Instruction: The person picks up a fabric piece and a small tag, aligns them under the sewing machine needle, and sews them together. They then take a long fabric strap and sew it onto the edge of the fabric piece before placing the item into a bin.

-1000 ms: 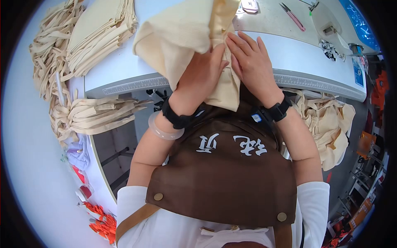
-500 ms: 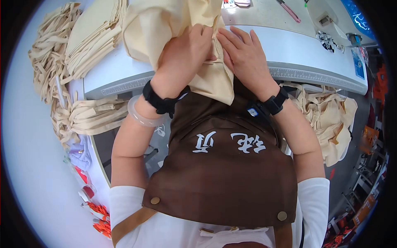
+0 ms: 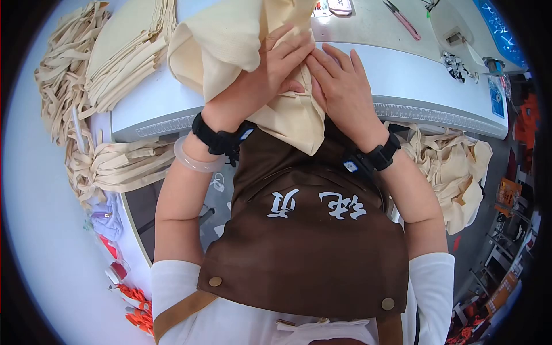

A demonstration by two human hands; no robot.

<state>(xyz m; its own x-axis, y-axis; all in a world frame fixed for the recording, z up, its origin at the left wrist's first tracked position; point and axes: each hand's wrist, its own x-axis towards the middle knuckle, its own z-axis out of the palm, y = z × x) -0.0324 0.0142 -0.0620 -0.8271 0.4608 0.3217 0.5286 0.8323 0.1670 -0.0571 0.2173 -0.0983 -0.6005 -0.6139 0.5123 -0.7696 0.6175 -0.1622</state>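
Note:
A cream cloth piece (image 3: 221,49), with a folded, seamed edge, hangs over the front of the white table and ends in a pointed corner over my brown apron. My left hand (image 3: 273,72) lies across it from the left, fingers stretched toward the seam and thumb below, with cloth caught between. From the right, my right hand (image 3: 345,89) holds the seamed edge near its thumb and index finger, its other fingers spread. The fingertips of both hands almost meet. Part of the seam is hidden under the fingers.
A stack of cream cloth pieces (image 3: 129,54) lies at the left beside bundled cream strips (image 3: 63,75). Sewing machine parts (image 3: 460,40) and pink-handled tweezers (image 3: 404,22) are at the right back. A ruler strip (image 3: 437,114) runs along the table edge. More cream cloth (image 3: 451,178) is heaped at the right.
My left hand's fingers have straightened and slid rightward over the seam, where they were curled before. The cloth's lower corner hangs slightly lower; my right hand has barely moved.

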